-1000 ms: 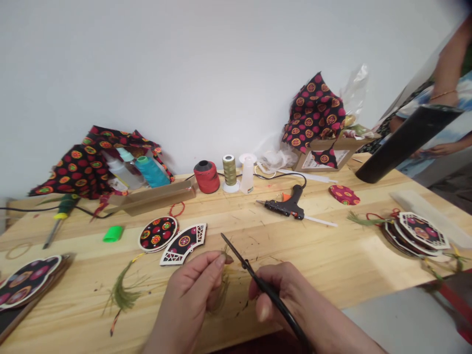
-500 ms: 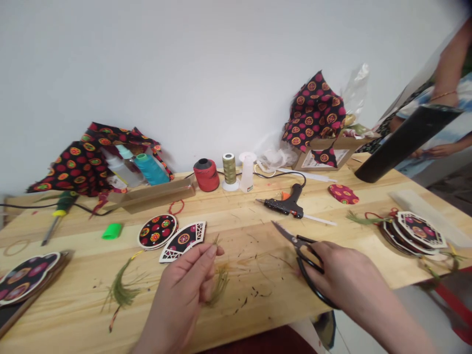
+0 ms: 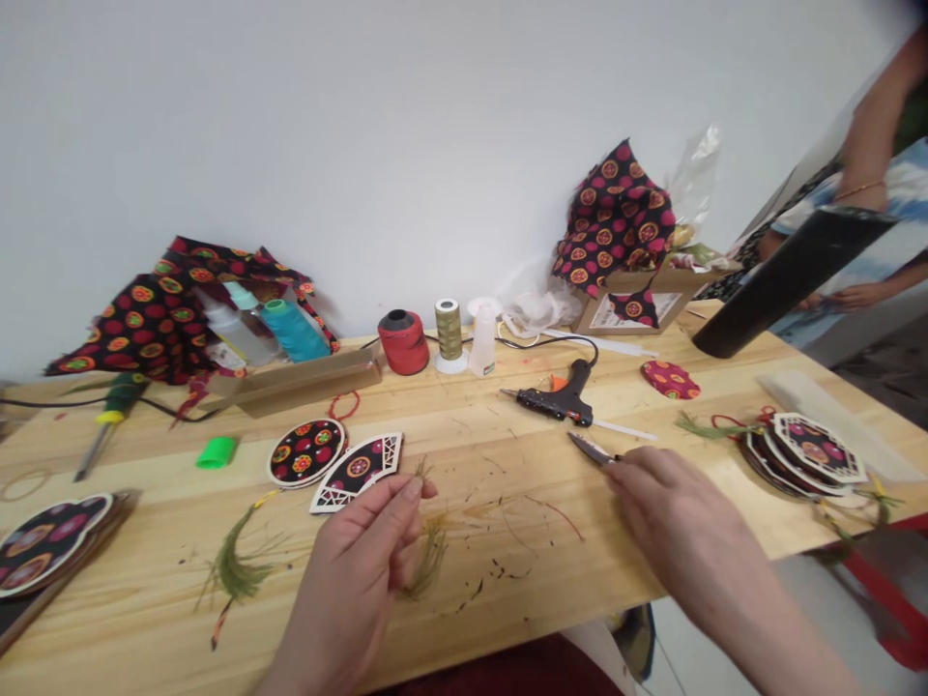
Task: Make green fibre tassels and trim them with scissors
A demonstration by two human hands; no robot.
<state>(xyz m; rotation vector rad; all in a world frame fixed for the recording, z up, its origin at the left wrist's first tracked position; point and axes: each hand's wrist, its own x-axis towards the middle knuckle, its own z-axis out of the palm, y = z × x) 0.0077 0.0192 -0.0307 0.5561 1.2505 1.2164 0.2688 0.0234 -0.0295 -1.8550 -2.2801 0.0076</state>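
My left hand [image 3: 362, 570] is closed in a pinch on a small green tassel [image 3: 429, 556], held just above the wooden table [image 3: 507, 483] near its front edge. My right hand [image 3: 674, 517] lies over black scissors [image 3: 594, 449] to the right; only the blade tips stick out toward the black glue gun [image 3: 558, 401]. The fingers curl over the handles. Beside my left hand lie a round ornament [image 3: 305, 451] and a fan-shaped ornament [image 3: 359, 472], both covered in dark patterned fabric.
A loose green tassel [image 3: 236, 570] lies at front left, a stack of ornaments [image 3: 804, 449] at right. Thread spools [image 3: 403, 341] and a cardboard box with fabric [image 3: 638, 290] stand by the wall. Another person holds a black roll [image 3: 790, 280] at far right.
My right hand carried the scissors from beside my left hand out to the right and lowered them onto the table. My left hand kept its pinch on the tassel.
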